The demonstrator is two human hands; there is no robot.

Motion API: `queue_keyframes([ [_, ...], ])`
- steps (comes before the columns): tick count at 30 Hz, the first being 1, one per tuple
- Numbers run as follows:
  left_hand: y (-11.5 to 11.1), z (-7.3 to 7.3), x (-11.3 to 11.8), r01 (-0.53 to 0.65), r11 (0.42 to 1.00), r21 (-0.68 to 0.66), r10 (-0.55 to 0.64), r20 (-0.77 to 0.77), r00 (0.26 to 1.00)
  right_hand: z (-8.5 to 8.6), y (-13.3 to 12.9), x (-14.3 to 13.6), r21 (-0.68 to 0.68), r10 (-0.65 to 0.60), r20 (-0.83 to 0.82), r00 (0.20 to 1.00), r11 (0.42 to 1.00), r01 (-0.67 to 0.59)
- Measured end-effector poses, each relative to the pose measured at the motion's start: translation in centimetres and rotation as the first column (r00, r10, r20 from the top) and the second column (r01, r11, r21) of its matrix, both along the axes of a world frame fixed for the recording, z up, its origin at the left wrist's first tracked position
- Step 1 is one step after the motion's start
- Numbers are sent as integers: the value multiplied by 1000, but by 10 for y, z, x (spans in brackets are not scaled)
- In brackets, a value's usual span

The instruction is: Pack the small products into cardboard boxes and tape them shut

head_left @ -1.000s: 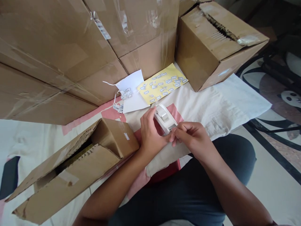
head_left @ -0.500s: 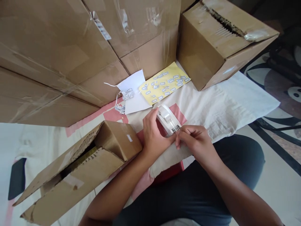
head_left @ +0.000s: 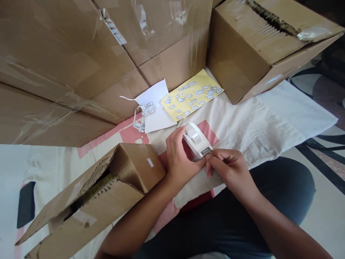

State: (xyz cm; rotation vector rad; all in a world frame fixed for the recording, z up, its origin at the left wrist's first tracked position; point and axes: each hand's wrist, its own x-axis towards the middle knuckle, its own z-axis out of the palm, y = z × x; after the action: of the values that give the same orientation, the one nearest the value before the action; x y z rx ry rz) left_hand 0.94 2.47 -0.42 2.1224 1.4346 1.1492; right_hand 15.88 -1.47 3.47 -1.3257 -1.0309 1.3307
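Observation:
A white tape dispenser (head_left: 198, 141) stands on the cloth, its cutting end toward me. My left hand (head_left: 181, 153) is wrapped round its left side, the thumb reaching along the near end. At that same end my right hand (head_left: 225, 163) is closed in a pinch; what its fingertips hold is too small to make out. Beyond the dispenser lies a yellow sheet (head_left: 192, 96) scattered with small printed labels. It overlaps a white sheet (head_left: 159, 120), which has crumpled paper scraps (head_left: 139, 126) at its left edge.
An opened cardboard box (head_left: 107, 205) lies near my left forearm, with a small label on its end. Large taped cartons (head_left: 67, 54) stand along the back, and another box (head_left: 237, 54) is at the back right. A dark phone-like object (head_left: 26, 205) rests far left.
The whole view has shifted slightly. The clear strip seen earlier between the dispenser's end and my right fingers no longer shows. Both hands stay at the dispenser.

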Motion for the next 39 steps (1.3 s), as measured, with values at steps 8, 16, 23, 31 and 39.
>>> queue_keyframes([
  [8, 0, 1, -1, -2, 1000, -1, 2, -8, 1000, 0, 0, 0, 0, 8, 51, 999, 1000, -8],
  [16, 0, 2, 1, 4, 1000, 27, -4, -13, 1000, -3, 0, -1, 0, -2, 42, 999, 1000, 2],
  [23, 0, 1, 1, -7, 1000, 11, 7, -13, 1000, -2, -1, 0, -22, -21, -59, 998, 1000, 19],
  [31, 0, 1, 1, -6, 1000, 15, 6, 1, 1000, -6, -2, 2, -5, -2, -150, 989, 1000, 1],
  [39, 1, 2, 1, 7, 1000, 21, -7, -8, 1000, -5, 1, 6, -99, 62, -54, 997, 993, -67],
])
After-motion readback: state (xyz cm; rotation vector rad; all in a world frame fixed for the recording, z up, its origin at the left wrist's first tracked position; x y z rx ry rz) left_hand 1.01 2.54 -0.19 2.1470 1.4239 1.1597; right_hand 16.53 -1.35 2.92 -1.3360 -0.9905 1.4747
